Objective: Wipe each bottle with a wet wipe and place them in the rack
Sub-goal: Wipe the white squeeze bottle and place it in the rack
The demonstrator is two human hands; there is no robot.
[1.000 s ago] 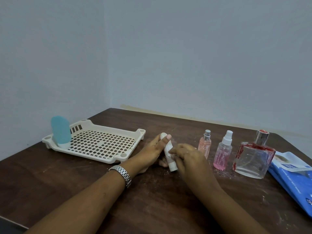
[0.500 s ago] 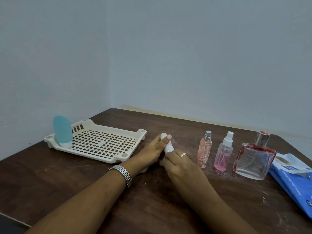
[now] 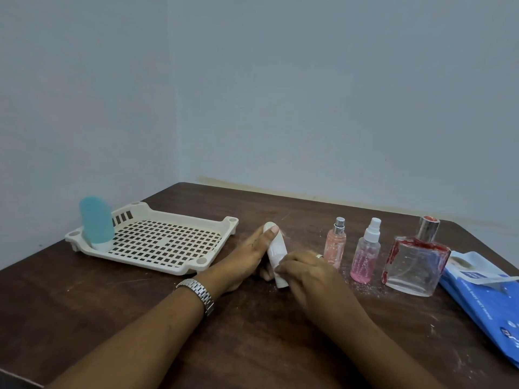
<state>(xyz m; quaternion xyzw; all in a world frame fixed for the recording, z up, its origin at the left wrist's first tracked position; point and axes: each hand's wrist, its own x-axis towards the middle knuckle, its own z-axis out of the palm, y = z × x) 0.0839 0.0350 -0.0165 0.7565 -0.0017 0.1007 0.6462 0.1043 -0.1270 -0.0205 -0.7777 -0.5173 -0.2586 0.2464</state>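
Bottles: blue bottle (image 3: 95, 220) in rack (image 3: 157, 240), centre left; left hand (image 3: 247, 254) grips white bottle (image 3: 276, 248), right hand (image 3: 306, 269) curled round it, seemingly wiping; three bottles (image 3: 365, 256) wait.

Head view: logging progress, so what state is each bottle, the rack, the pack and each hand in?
white bottle, tilted, held by both hands
left hand, grips it, thumb on top
right hand, curled round its lower part
rack, holds one bottle
blue bottle, upright in rack corner
peach spray bottle, upright on table
pink spray bottle, upright on table
square glass bottle, upright on table
wipes pack, flap peeled open
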